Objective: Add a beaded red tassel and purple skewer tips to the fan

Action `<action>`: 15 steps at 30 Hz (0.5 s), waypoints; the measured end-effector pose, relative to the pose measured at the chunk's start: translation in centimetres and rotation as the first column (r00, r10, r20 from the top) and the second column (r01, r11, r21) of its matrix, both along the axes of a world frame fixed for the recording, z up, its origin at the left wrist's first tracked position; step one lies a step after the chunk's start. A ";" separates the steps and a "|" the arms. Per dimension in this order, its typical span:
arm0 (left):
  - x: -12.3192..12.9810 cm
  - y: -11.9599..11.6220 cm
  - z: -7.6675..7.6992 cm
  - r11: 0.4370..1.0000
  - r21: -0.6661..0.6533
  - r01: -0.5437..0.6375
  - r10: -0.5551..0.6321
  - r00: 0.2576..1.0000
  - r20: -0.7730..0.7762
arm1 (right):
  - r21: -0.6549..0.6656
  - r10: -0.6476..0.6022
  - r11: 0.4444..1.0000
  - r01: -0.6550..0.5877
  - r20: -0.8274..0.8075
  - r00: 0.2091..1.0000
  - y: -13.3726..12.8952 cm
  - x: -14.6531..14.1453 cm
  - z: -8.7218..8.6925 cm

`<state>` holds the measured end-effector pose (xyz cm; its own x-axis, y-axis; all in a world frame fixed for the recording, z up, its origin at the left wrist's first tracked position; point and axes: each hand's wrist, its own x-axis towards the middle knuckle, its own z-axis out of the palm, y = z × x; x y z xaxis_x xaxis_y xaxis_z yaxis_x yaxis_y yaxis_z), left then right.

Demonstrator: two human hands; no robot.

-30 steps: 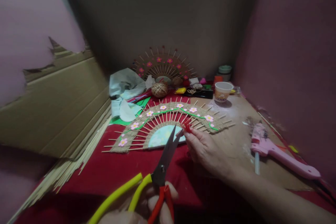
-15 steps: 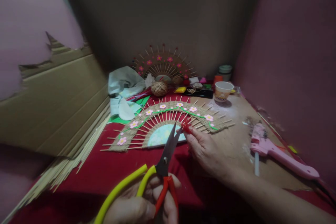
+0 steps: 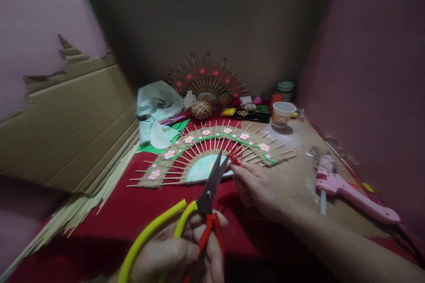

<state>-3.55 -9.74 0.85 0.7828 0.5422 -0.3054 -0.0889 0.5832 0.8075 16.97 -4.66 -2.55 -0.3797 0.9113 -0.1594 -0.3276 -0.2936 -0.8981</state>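
Note:
My left hand [image 3: 172,252] is wrapped round the handles of a pair of scissors [image 3: 209,192], one handle yellow and one red. The blades point up and away and stand slightly apart. Just right of their tips, my right hand [image 3: 254,185] pinches a small bunch of red thread [image 3: 234,157] whose loose ends fan upward. Behind the hands lies a fan [image 3: 199,141] of thin sticks woven with twine, with pink flowers, a green vine line and a pale half-round base. The thread partly covers its right side.
A pink glue gun [image 3: 352,194] lies at right on cardboard [image 3: 299,181], with a paper cup [image 3: 282,115] behind. A twine ball [image 3: 202,109] and a second fan [image 3: 204,77] are at the back. Thin sticks [image 3: 93,190] lie at left beside a cardboard panel [image 3: 76,128].
The scissor blades have closed a little, their tips still beside the red thread. My right hand has shifted slightly left, and the thread ends look more spread.

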 end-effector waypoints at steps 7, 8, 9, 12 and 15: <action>-2.9 0.6 -1.2 0.994 -0.065 -0.088 0.084 0.995 -0.061 | -0.143 0.124 0.978 -0.153 -0.193 0.973 0.3 0.9 0.8; -3.1 0.7 -1.1 0.993 -0.065 -0.102 0.097 0.992 -0.075 | -0.146 0.131 0.976 -0.161 -0.197 0.972 0.3 1.0 0.8; -3.2 0.8 -0.9 0.990 -0.063 -0.123 0.119 0.990 -0.071 | -0.146 0.134 0.976 -0.164 -0.198 0.971 0.3 1.0 0.9; -3.6 1.1 -0.6 0.985 -0.082 -0.151 0.152 0.988 0.009 | -0.155 0.152 0.971 -0.184 -0.199 0.968 0.2 1.1 0.9; -4.4 1.6 -0.6 0.991 -0.062 -0.122 0.126 0.990 0.061 | -0.178 0.204 0.953 -0.245 -0.218 0.954 0.2 1.2 1.0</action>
<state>-7.95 -8.10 0.21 0.7298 0.6188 -0.2905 -0.2139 0.6103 0.7627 18.21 -4.46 -1.58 -0.6127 0.7555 -0.2321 -0.3951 -0.5471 -0.7379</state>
